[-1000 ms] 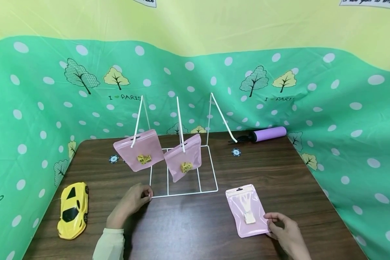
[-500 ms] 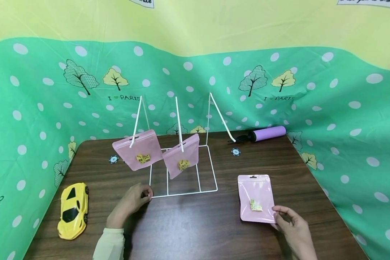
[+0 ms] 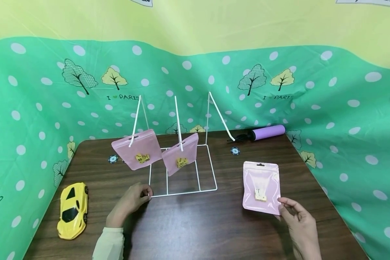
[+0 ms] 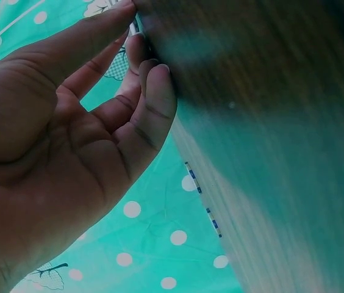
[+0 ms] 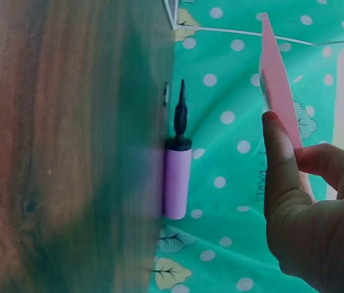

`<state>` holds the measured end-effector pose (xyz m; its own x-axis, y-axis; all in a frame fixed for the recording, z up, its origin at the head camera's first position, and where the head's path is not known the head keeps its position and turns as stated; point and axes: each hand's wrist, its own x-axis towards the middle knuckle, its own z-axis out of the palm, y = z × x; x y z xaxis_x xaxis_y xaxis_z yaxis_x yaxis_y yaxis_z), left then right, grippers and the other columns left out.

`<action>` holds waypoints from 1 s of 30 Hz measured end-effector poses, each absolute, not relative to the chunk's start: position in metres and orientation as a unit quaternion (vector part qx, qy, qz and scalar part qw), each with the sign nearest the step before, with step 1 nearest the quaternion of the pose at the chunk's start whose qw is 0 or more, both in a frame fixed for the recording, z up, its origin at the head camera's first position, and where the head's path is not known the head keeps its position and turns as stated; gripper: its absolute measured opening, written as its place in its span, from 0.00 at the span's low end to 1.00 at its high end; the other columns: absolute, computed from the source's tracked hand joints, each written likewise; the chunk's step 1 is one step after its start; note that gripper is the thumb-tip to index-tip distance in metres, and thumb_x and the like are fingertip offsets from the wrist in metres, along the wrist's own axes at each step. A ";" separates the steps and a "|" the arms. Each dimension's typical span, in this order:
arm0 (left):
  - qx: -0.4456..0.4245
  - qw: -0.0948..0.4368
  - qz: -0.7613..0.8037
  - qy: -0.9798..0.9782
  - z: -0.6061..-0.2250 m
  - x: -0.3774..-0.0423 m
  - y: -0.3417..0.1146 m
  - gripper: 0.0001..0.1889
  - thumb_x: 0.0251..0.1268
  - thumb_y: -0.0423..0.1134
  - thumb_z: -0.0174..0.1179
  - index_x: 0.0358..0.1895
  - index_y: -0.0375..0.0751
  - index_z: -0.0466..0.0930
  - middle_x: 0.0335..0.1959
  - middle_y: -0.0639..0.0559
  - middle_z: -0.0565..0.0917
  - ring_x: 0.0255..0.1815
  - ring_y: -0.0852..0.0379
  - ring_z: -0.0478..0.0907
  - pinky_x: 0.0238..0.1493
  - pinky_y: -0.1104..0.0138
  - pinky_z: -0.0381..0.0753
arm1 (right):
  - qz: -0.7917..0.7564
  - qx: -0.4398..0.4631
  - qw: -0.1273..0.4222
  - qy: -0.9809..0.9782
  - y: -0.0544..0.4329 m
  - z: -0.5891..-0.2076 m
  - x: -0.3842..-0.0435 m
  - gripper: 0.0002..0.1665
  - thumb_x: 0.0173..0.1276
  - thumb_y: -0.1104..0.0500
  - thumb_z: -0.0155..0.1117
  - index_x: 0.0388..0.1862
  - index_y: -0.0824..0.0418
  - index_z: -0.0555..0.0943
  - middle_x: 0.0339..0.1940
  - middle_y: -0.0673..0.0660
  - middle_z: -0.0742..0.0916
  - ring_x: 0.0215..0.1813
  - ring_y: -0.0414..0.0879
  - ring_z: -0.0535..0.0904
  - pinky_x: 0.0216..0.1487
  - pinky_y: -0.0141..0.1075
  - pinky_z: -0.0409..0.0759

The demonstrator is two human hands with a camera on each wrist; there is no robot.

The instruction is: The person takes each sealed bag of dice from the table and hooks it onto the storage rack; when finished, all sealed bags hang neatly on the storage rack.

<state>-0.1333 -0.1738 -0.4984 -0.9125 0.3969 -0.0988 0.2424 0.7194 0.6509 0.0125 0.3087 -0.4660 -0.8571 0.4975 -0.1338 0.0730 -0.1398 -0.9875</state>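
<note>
My right hand (image 3: 300, 224) pinches the lower right corner of a pink zip bag (image 3: 269, 180) with pale yellow dice (image 3: 260, 195) inside. In the right wrist view the bag (image 5: 279, 85) stands edge-on between thumb and finger, raised off the table. At the near left corner of a white wire rack (image 3: 185, 193), my left hand (image 3: 130, 202) holds the frame with thumb and fingers. Two pink bags hang from the rack's prongs, a left bag (image 3: 149, 144) and a middle bag (image 3: 190, 146), each with yellow dice in it. The right prong (image 3: 221, 116) carries nothing.
A yellow toy car (image 3: 72, 211) lies at the left of the wooden table (image 3: 182, 231). Behind the rack's right side lies a purple hand pump (image 3: 269, 132). Poker chips, one left (image 3: 113, 159) and one right (image 3: 235, 151), flank the rack. A green dotted cloth (image 3: 354, 151) surrounds the table.
My right hand has moved the pink bag farther from me and rightward, turning it more upright. The middle hanging bag has swung slightly. My left hand stays at the rack's corner.
</note>
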 end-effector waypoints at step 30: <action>0.175 0.108 0.333 0.920 -0.499 -0.132 -0.174 0.11 0.68 0.24 0.70 0.33 0.43 0.81 0.31 0.55 0.75 0.35 0.58 0.71 0.38 0.63 0.74 | 0.768 -0.257 0.241 -0.535 0.284 -0.423 -0.002 0.12 0.75 0.77 0.65 0.55 0.73 0.86 0.45 0.58 0.81 0.42 0.42 0.84 0.42 0.31 0.88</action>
<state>-0.1322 -0.1737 -0.4991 -0.9152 0.3945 -0.0824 0.2502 0.7165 0.6512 -0.0023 0.2844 -0.4230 -0.7525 0.6443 -0.1365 -0.0952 -0.3115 -0.9455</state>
